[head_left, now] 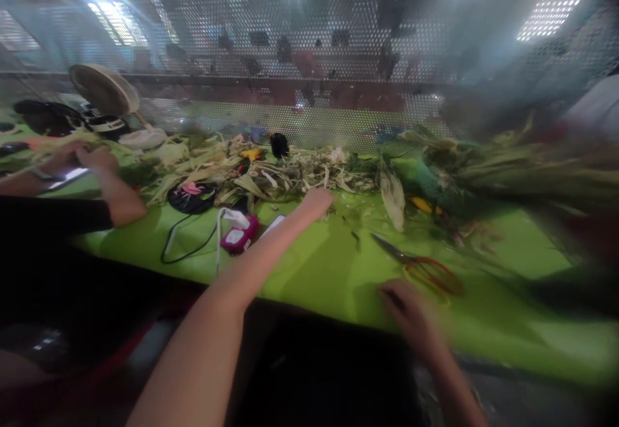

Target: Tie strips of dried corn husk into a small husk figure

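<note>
Scissors lie just beside blurred right hand, grip unreadable; left hand, empty, reaches husks; blades could be brushed.

The tabletop was covered with a bright green sheet and ran from left to right across the view. A heap of dried husks lay along its far side. A bundle of leafy stalks lay at the right end, blurred. Red-handled scissors lay near the front edge, blades pointing left. A pink case lay left of centre, with a black cable looped just beside it. A black pouch lay behind the cable. A pale round fan stood at the far left.
</note>
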`<state>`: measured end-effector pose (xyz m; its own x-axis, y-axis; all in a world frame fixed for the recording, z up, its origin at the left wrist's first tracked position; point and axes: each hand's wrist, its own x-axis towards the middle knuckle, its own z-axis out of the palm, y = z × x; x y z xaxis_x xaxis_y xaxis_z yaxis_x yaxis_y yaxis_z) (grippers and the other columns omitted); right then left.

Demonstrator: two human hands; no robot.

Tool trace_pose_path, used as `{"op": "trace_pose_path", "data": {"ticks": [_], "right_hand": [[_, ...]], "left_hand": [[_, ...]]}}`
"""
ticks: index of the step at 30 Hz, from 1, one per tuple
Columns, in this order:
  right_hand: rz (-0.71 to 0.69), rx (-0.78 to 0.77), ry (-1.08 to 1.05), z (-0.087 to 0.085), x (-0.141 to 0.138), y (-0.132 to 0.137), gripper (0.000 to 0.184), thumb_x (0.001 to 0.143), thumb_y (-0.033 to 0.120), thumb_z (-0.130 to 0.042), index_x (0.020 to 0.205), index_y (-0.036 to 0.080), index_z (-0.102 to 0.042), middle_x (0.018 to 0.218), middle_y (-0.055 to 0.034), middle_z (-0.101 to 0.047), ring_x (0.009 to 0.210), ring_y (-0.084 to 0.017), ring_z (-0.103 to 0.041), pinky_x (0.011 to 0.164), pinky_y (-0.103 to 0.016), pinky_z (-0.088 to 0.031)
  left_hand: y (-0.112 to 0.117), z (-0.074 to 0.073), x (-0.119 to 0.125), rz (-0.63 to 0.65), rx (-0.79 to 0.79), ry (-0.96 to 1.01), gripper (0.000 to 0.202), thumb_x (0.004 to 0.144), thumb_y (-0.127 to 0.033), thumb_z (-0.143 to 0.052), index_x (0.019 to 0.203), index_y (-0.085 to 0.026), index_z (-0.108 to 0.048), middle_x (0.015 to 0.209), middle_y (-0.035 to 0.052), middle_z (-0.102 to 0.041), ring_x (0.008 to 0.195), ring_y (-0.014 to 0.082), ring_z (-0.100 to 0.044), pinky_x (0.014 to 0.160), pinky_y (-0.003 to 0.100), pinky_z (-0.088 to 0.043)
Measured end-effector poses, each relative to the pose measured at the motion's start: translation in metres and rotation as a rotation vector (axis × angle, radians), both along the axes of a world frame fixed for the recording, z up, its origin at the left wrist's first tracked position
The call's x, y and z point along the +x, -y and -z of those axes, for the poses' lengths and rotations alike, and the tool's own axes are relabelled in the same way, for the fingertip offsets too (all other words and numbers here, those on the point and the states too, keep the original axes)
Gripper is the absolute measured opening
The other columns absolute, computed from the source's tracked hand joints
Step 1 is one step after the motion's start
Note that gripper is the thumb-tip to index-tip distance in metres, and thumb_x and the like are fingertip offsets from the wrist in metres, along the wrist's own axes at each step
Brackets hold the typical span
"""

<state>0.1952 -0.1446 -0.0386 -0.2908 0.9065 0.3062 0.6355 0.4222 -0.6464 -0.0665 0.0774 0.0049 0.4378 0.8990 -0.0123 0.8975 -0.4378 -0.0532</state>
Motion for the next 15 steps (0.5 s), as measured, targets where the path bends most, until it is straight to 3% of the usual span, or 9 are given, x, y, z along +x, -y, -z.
{"op": "trace_pose_path", "data": {"ticks": [3,9,12,15], "right_hand": [[-0.004,0.004,0.001,0.003,0.001,-0.001,0.019,0.096,0.031,-0.052,0.089,0.020,-0.066,0.086,-0.0067,-0.069,0.080,-0.020,-0.064,0.072,-0.031,-0.049],[-0.003,-0.016,-0.006,0.010,0.003,0.000,0.017,0.097,0.031,-0.052,0.091,0.021,-0.065,0.090,-0.0059,-0.069,0.083,-0.020,-0.063,0.074,-0.031,-0.049],[-0.002,-0.020,0.003,0.011,0.004,0.000,0.018,0.097,0.031,-0.051,0.091,0.022,-0.065,0.091,-0.0060,-0.068,0.084,-0.020,-0.063,0.075,-0.032,-0.049],[-0.005,-0.021,0.013,0.011,0.004,-0.001,0.018,0.097,0.031,-0.051,0.091,0.021,-0.065,0.091,-0.0064,-0.068,0.083,-0.021,-0.063,0.075,-0.033,-0.049]], "left_hand": [[-0.003,0.000,-0.006,0.033,0.009,0.016,0.041,0.079,0.000,-0.049,0.111,-0.019,-0.067,0.119,0.0121,-0.068,0.109,0.0224,-0.063,0.090,0.029,-0.046],[-0.007,0.002,-0.015,0.061,0.056,0.085,0.028,0.079,-0.004,-0.049,0.093,-0.017,-0.069,0.100,0.0113,-0.071,0.102,0.0228,-0.063,0.089,0.030,-0.046],[-0.017,-0.009,-0.024,0.023,0.122,0.425,0.024,0.079,-0.007,-0.048,0.088,-0.017,-0.068,0.097,0.0098,-0.071,0.095,0.0224,-0.062,0.086,0.031,-0.046],[-0.033,-0.030,-0.034,-0.014,0.162,0.859,0.016,0.078,-0.012,-0.053,0.088,-0.016,-0.065,0.090,0.0067,-0.069,0.085,0.0196,-0.061,0.084,0.032,-0.045]]}}
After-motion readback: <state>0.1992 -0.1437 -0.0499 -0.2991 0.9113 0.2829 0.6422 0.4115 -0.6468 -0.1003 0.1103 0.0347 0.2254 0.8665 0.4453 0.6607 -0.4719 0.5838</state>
